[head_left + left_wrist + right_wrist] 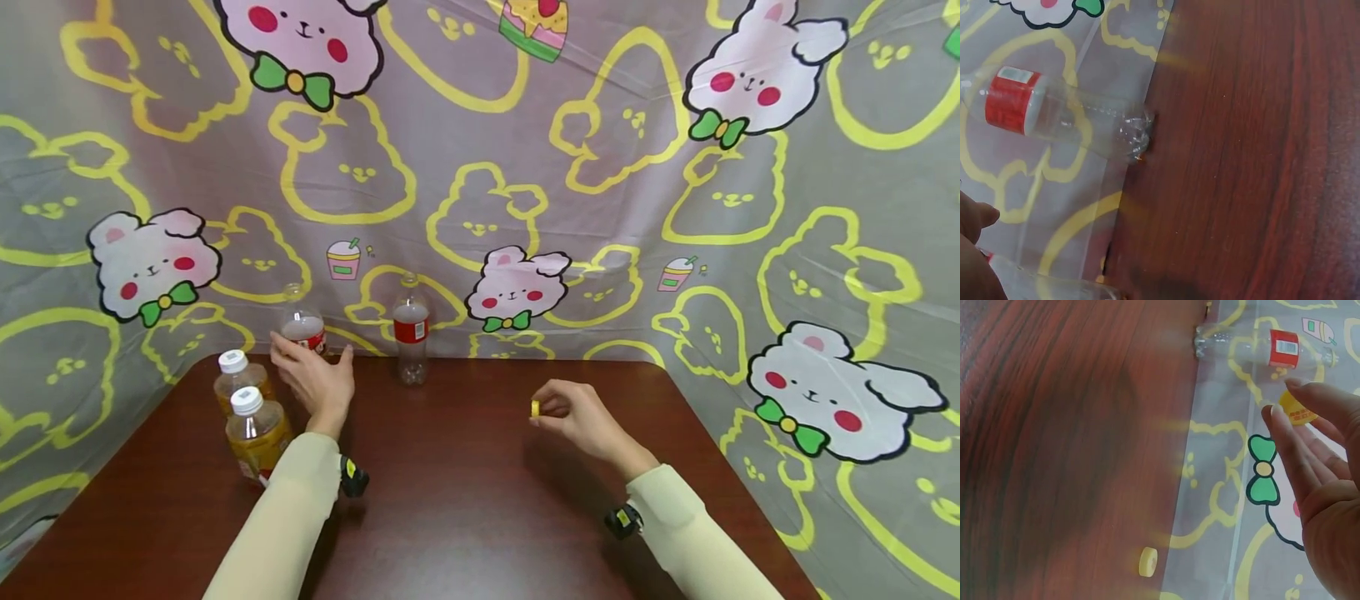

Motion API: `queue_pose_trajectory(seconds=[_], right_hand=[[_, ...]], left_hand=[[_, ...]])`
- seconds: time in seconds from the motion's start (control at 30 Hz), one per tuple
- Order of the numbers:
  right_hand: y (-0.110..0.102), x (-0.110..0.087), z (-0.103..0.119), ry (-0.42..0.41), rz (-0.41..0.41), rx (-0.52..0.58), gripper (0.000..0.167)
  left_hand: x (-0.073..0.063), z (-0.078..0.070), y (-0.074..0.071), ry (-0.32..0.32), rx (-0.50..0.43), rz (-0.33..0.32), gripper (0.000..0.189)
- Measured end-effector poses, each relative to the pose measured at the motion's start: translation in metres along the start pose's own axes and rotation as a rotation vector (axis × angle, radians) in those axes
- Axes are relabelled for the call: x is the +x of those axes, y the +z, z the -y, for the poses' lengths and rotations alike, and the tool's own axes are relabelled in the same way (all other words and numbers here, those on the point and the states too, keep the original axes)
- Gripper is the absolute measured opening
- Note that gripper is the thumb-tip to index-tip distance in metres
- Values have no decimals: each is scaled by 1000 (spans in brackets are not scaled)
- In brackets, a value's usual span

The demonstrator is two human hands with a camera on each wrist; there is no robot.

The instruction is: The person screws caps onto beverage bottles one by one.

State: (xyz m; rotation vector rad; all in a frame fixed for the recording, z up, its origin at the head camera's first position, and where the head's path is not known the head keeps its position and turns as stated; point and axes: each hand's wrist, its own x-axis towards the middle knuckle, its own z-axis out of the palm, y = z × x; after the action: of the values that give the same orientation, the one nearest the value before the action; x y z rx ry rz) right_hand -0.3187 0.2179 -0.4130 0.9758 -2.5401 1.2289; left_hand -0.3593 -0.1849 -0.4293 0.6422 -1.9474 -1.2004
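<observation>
Right of center in the head view, the right hand [577,417] pinched a yellow cap [535,409] between thumb and fingers, held above the table [480,475]. Left hand [321,385], left of center: thumb and fingers spread about the left red-label bottle [302,322]; couldn't tell if they touched. That bottle stood upright, long axis vertical, up and left of the pinch, left hand much nearer. Middle red-label bottle [412,337], also upright, stood between hands across the frame, farther back. Loose cap [1148,562]: lower middle, right wrist view.
</observation>
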Motion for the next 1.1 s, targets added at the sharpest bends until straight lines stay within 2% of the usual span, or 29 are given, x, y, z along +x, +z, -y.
queue_pose_trajectory(seconds=[0.2, 0.27, 0.47, 0.73, 0.93, 1.1], right_hand=[[2, -1, 7, 68, 5, 72, 24], [5, -2, 0, 68, 13, 87, 25], [8, -5, -2, 25, 55, 77, 27], [8, -5, -1, 5, 43, 32, 24], [8, -3, 0, -1, 41, 40, 23], [7, -2, 3, -12, 33, 40, 23]], left_hand=[[9, 10, 7, -50, -26, -27, 110], [10, 11, 8, -60, -28, -25, 108], [13, 14, 8, -83, -24, -16, 102], [18, 13, 8, -10, 17, -28, 83], [5, 10, 6, 56, 20, 16, 82], [-8, 3, 4, 91, 51, 98, 82]])
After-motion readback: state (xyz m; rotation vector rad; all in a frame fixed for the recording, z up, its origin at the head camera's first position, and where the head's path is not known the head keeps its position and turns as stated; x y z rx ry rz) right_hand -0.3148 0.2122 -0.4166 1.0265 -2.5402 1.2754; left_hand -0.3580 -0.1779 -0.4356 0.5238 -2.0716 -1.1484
